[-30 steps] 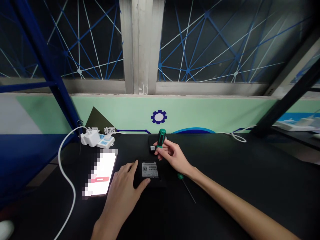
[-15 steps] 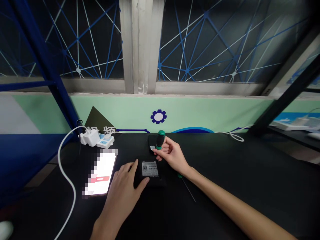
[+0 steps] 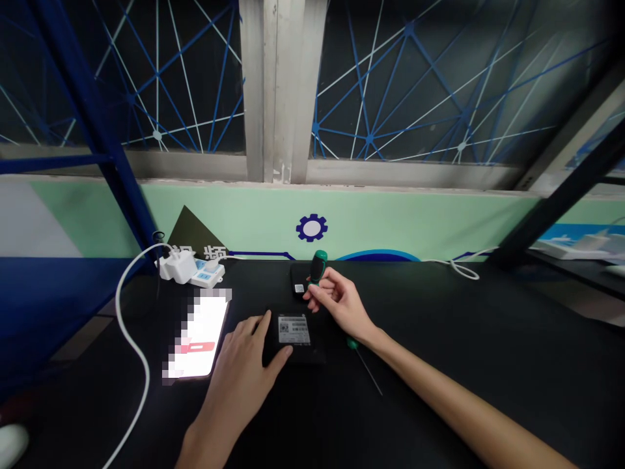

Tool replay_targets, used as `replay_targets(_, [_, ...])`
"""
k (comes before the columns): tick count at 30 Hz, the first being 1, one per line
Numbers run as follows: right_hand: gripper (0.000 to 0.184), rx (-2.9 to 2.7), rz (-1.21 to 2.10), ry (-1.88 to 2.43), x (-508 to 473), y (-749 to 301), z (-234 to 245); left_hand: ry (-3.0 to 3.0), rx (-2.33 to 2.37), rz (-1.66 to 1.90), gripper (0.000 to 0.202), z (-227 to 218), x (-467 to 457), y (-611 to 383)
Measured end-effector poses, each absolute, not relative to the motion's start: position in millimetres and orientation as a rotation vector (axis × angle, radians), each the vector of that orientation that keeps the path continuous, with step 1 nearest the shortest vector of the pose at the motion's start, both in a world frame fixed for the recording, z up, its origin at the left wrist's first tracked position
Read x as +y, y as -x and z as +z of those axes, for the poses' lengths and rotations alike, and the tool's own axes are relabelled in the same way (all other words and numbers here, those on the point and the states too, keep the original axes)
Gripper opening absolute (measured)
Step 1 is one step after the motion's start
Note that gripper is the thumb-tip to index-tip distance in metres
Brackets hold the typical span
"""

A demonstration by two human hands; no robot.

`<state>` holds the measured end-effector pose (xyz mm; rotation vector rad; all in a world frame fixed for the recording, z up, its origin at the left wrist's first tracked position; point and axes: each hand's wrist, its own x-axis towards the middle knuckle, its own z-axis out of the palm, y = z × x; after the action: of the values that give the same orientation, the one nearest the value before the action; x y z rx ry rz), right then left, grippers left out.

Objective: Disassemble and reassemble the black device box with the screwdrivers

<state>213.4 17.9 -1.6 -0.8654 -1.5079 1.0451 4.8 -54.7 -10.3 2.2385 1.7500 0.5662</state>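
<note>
A flat black box (image 3: 312,355) with a white printed label lies on the dark table, hard to tell from its surface. My left hand (image 3: 247,352) grips its left side, the index finger at the far corner and the thumb on the near part. Just beyond the box, my right hand (image 3: 336,296) pinches a screwdriver (image 3: 318,266) by its green and black handle, which tilts slightly right. The screwdriver's shaft and tip cannot be made out. A second screwdriver (image 3: 368,368), green-handled with a thin shaft, lies partly under my right wrist.
Behind the right hand lies a small black object (image 3: 297,280) with a white sticker. A lit phone (image 3: 202,339) rests left of my left hand. Beyond it are a white power strip (image 3: 208,273) and plug with a white cable (image 3: 139,348). A white cable loop (image 3: 463,270) lies at the back right.
The screwdriver in my right hand has tipped from nearly upright to leaning slightly right, and my right hand has shifted a little right. My left hand stays on the box.
</note>
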Motion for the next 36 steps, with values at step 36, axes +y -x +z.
replay_targets(36, [0.020, -1.680, 0.746, 0.955, 18.9, -221.9, 2.5, -2.177, 1.723, 0.559, 0.067, -6.5, -55.7, -4.3])
